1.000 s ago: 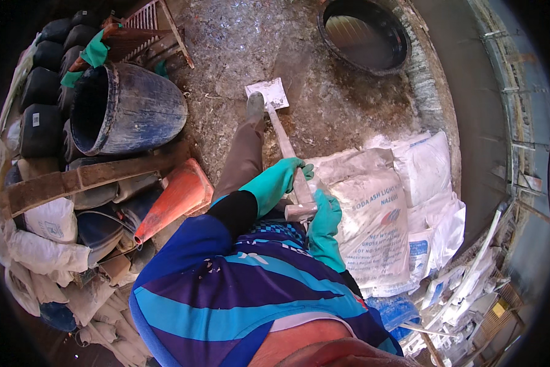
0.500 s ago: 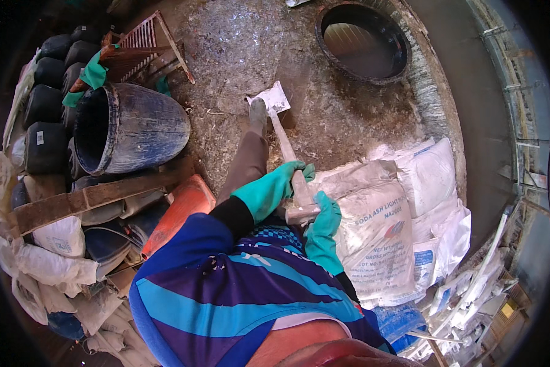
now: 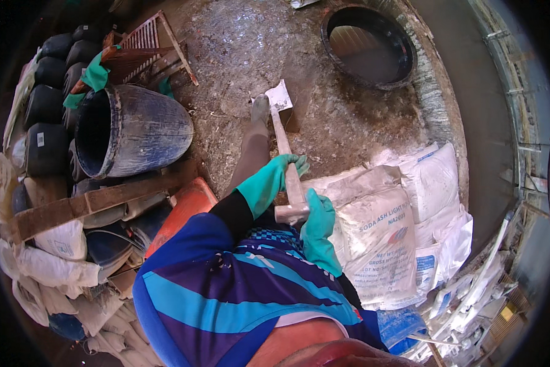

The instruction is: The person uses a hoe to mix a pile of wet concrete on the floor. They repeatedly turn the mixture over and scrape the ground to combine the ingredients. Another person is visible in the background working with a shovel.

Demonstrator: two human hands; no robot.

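A shovel (image 3: 281, 131) with a wooden shaft and a T-shaped grip stretches away from my body. Its pale, flat blade (image 3: 279, 96) rests on the wet floor beside my boot (image 3: 261, 109). My left hand (image 3: 282, 173), in a green rubber glove, is closed around the shaft, fingers showing on its far side. In a matching glove, my right hand (image 3: 318, 225) is at the right end of the T-grip (image 3: 291, 213), closed on it; some of its fingers are hidden.
White sacks (image 3: 379, 238) are stacked close on my right. A large blue barrel (image 3: 152, 131) lies tipped at left, near black jerrycans (image 3: 44, 150) and a wooden slatted chair (image 3: 149, 46). A round dark tub (image 3: 369, 49) of murky liquid sits far right, by a low wall (image 3: 449, 116).
The shovel's T-grip has shifted slightly left and my right hand has moved a little left with it. The fingers of my left hand look straighter. The blade stays beside the boot.
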